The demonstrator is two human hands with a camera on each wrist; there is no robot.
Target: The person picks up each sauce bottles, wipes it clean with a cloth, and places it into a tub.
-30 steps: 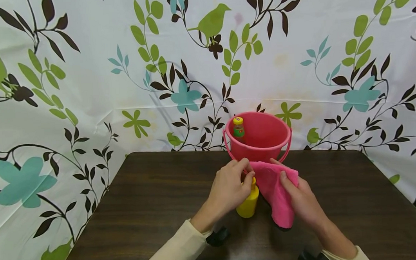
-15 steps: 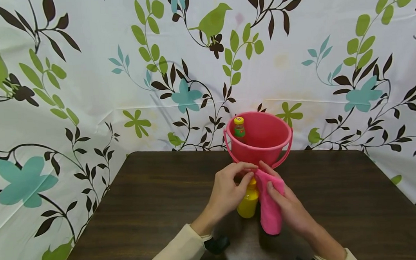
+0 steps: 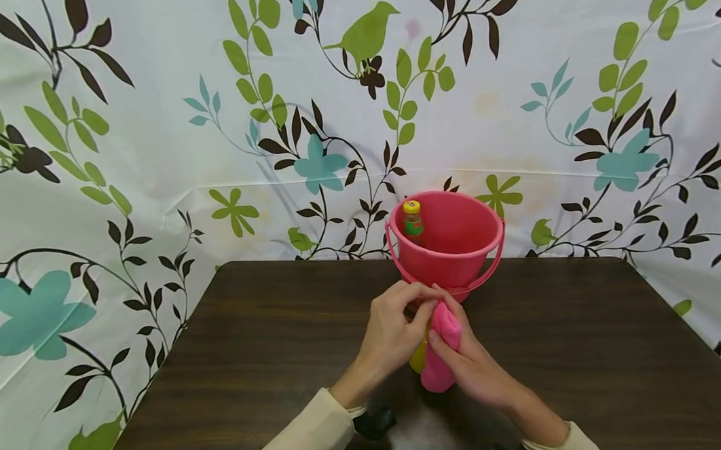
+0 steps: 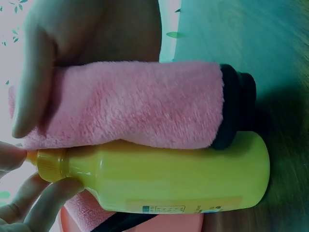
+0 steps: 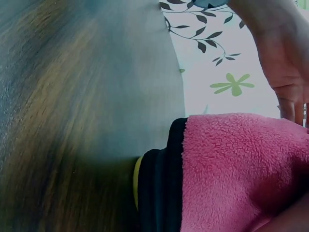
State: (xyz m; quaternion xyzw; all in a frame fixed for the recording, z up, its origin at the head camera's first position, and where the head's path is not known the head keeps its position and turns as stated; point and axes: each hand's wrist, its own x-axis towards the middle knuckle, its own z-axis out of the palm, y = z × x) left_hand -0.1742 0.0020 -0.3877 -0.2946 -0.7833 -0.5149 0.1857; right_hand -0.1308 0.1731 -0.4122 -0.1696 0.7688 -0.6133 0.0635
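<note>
A yellow plastic bottle (image 4: pixel 183 174) with an orange-yellow nozzle stands on the dark table in front of the bucket. My left hand (image 3: pixel 389 332) pinches the bottle at its nozzle and neck. In my right hand (image 3: pixel 484 368) is a fluffy pink cloth (image 3: pixel 438 369) with dark edging, gripped with the thumb on the near side and pressed along the bottle. In the left wrist view the cloth shows on both sides of the bottle. Seen from the head, the cloth and hands hide most of the bottle; the right wrist view shows only a sliver of yellow beyond the dark edging.
Just behind the hands, a pink bucket (image 3: pixel 438 263) with its handle lowered stands near the table's back edge. Inside leans a small jar (image 3: pixel 413 222) with a yellow cap and green label. A patterned curtain (image 3: pixel 149 161) hangs behind the wood-grain table (image 3: pixel 250 346).
My right hand has moved left with the cloth, folding it round the bottle and covering more of it. The left hand stays at the bottle's top.
</note>
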